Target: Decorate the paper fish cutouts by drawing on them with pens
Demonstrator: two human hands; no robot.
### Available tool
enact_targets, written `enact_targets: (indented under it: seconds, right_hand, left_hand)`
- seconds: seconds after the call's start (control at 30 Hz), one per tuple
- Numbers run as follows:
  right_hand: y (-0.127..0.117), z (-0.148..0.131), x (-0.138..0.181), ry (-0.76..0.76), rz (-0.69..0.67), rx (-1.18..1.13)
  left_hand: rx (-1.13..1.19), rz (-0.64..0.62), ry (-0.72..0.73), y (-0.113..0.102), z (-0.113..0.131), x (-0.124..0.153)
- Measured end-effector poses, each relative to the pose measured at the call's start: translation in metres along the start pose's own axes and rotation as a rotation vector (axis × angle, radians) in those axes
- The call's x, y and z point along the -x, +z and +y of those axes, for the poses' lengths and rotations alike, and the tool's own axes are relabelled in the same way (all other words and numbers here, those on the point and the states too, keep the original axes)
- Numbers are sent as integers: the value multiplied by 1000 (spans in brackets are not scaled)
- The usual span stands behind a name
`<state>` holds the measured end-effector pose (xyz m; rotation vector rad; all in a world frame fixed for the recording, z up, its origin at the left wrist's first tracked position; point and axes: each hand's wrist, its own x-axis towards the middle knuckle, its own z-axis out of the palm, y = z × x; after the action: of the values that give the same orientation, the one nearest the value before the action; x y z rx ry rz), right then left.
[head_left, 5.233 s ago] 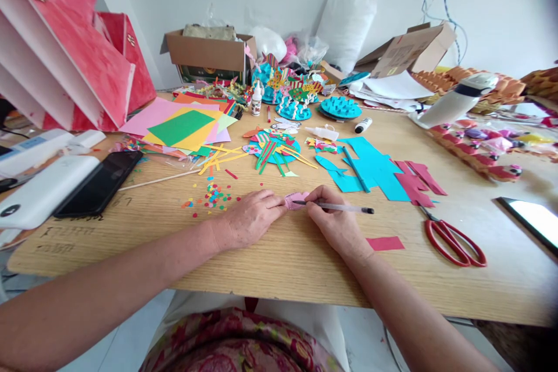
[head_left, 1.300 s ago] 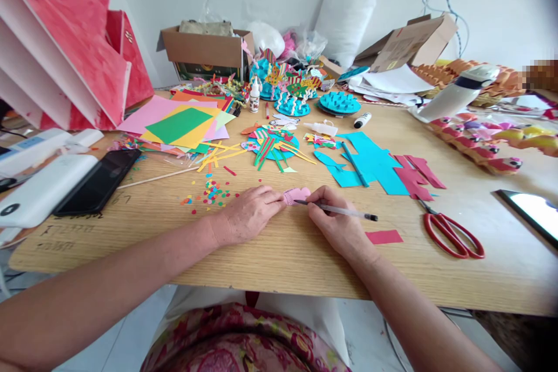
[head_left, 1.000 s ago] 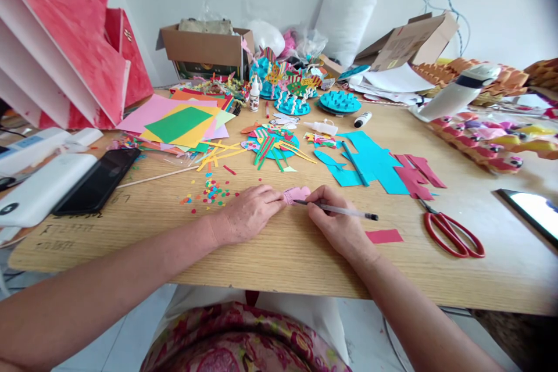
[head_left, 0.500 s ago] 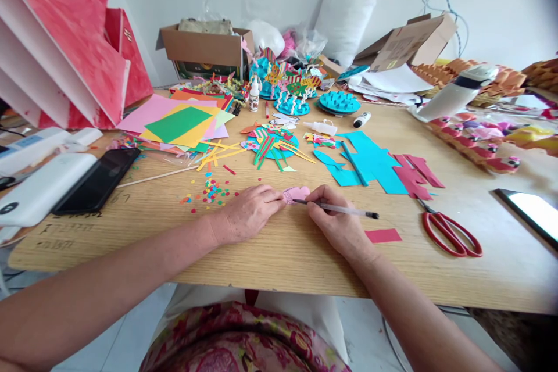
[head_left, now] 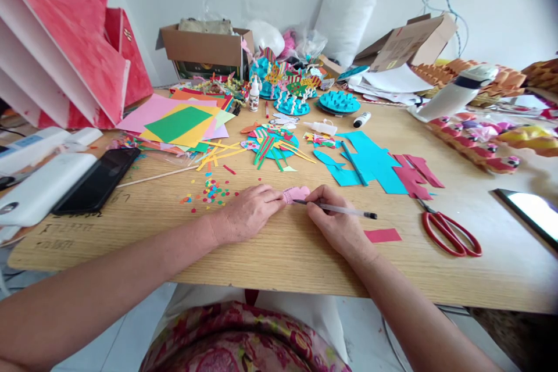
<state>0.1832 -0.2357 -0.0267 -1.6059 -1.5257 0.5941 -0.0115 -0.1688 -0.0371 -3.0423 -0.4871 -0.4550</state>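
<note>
- Pink paper cutout [head_left: 297, 193]: lay on the wooden table [head_left: 244, 267] between both hands, long axis roughly left to right.
- At left end: touched the left hand [head_left: 250, 215], the nearer one, fingers together; thumb hidden, so could not tell if pinching.
- At right end: lay just beside the right hand [head_left: 335, 222], pinched around a gel pen [head_left: 346, 210], tip at the lower edge.

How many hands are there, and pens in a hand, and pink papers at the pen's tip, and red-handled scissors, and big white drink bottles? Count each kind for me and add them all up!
Hands: 2 (left hand, right hand)
Held pen: 1
Pink paper: 1
Red-handled scissors: 1 pair
Big white drink bottle: 1
Total: 6
</note>
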Motion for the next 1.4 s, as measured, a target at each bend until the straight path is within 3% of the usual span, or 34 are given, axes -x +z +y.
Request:
enact_targets:
  seconds: [0.33,0.77,1.4]
  right_hand:
    - [0,1,0,-10,-15,-11]
    - [-2,-4,0,33,1,-76]
    - [-2,-6,0,28,-24,-43]
  left_hand:
    - [1,49,28,-1,0,0]
    - [9,-6,1,-1,1,-1]
    - [13,23,17,1,-1,0]
